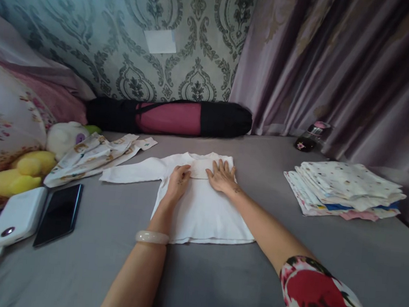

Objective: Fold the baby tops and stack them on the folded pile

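A small white long-sleeved shirt (pixel 208 216) lies spread on the grey bed sheet, its neckline toward the wall. One sleeve (pixel 200 169) is folded across the chest, while the other (pixel 134 170) stretches out to the left. My left hand (pixel 178 183) has its fingers curled together at the cuff end of the folded sleeve, seemingly pinching it. Flat on the shirt near the right shoulder rests my right hand (pixel 221 176), fingers spread over the fold.
A stack of folded clothes (pixel 348 187) sits at right, with a dark bottle (pixel 309 138) behind. To the left are a patterned garment (pixel 97 156), plush toys (pixel 20 173), a phone (pixel 59 215) and a white power bank (pixel 18 218). A long black-and-pink bag (pixel 172 117) lines the wall.
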Tool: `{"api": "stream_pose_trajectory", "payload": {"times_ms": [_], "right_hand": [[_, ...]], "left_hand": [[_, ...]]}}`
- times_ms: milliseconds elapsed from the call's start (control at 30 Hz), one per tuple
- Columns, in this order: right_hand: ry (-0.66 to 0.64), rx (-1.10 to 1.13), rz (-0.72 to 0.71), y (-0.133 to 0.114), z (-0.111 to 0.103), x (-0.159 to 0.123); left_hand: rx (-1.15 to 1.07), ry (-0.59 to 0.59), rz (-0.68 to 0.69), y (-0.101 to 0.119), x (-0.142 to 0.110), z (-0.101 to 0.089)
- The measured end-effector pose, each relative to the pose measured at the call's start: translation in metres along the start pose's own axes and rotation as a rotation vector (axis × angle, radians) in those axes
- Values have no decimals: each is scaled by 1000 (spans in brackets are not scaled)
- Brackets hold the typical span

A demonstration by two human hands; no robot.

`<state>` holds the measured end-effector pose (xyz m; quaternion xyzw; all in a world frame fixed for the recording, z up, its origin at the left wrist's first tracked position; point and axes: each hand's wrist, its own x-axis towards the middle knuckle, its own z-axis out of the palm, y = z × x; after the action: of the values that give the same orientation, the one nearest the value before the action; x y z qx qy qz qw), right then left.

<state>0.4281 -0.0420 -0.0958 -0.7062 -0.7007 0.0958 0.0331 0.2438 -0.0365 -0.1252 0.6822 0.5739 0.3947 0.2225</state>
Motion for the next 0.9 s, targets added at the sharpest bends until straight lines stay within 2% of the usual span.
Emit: {"api": "stream_pose_trajectory", "payload": {"times_ms": [200,333,533,700,900], "right_hand": [[96,-62,73,24,0,14],[90,-52,68,39,2,18],[29,-89,90,33,-2,25],[153,-89,81,28,4,29],[154,-60,75,32,12,32]], "left_hand": [[70,23,114,-9,2,4],[104,32,140,-14,2,8],[167,37,186,-16,-1,8],[257,27,207,-8,-3,4],[397,-41,171,1,-7,-4]]}}
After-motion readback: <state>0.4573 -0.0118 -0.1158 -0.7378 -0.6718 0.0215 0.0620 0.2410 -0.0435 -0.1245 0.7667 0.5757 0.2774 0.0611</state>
